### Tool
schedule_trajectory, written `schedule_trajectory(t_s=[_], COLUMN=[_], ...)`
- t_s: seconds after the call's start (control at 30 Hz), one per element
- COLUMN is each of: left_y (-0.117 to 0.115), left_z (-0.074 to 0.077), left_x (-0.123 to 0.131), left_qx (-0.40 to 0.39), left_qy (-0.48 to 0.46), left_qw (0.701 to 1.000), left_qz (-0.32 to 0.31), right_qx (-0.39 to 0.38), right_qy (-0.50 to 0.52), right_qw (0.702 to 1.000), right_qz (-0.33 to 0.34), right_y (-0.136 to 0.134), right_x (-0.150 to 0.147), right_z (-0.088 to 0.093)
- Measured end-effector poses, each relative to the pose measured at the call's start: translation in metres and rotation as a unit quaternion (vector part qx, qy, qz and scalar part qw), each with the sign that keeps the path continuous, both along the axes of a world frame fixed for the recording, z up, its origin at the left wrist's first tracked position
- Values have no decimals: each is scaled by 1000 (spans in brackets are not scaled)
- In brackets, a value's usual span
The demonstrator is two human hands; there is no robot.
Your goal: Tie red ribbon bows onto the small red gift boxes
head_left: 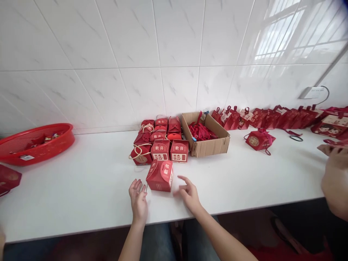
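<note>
A red gift box [160,177] with a folded, rounded top and pale lettering stands on the white table in front of me. Just left of it is my left hand [138,199], fingers apart and palm turned toward the box, holding nothing. On the box's other side, my right hand [189,195] has its index finger stretched out and the others loosely curled, slightly blurred. It too is empty and a little apart from the box. Right behind stand several similar red boxes [179,150] in rows, some with cream cord handles [139,149].
A cardboard box [209,148] of dark red ribbons [202,131] adjoins the rows. A red plastic basket [54,145] sits far left. Along the tiled wall at right stand several red bags [258,117]; a ribboned box [258,139] lies before them. Another person's hand [337,159] is at right.
</note>
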State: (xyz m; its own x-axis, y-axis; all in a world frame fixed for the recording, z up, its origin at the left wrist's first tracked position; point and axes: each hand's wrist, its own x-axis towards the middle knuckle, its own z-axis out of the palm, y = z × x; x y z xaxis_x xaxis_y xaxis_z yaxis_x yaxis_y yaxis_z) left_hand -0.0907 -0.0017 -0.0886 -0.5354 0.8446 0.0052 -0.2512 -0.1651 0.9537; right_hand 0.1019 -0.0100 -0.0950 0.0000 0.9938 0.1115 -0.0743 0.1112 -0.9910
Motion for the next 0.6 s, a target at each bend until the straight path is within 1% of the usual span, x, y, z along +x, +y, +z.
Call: schedule_trajectory(t_s=[0.03, 0.07, 0.2, 0.23, 0.37, 0.5, 0.6], left_y=[-1, -2, -5, -5, -9, -15, -20], left_z=[1, 2, 7, 8, 12, 14, 16], left_x=[1, 1, 3, 3, 2, 1, 1], left_qx=[4, 8, 17, 12, 5, 25, 38], left_qy=[-8, -13, -16, -13, 28, 62, 94], left_qw=[1000, 1000, 1000, 1000, 992, 986, 968], left_qz=[5, 6, 0, -17, -123, -153, -229], right_qx=[-13, -18, 13, 20, 36, 13, -1], right_qy=[9, 16, 28, 26, 16, 14, 19], right_qw=[1000, 1000, 997, 997, 995, 988, 987], right_qz=[13, 9, -67, -75, -89, -156, -159], right_y=[-1, -2, 1, 2, 4, 3, 2], right_x=[0, 0, 0, -1, 0, 4, 3], right_z=[-1, -1, -1, -1, -1, -5, -6])
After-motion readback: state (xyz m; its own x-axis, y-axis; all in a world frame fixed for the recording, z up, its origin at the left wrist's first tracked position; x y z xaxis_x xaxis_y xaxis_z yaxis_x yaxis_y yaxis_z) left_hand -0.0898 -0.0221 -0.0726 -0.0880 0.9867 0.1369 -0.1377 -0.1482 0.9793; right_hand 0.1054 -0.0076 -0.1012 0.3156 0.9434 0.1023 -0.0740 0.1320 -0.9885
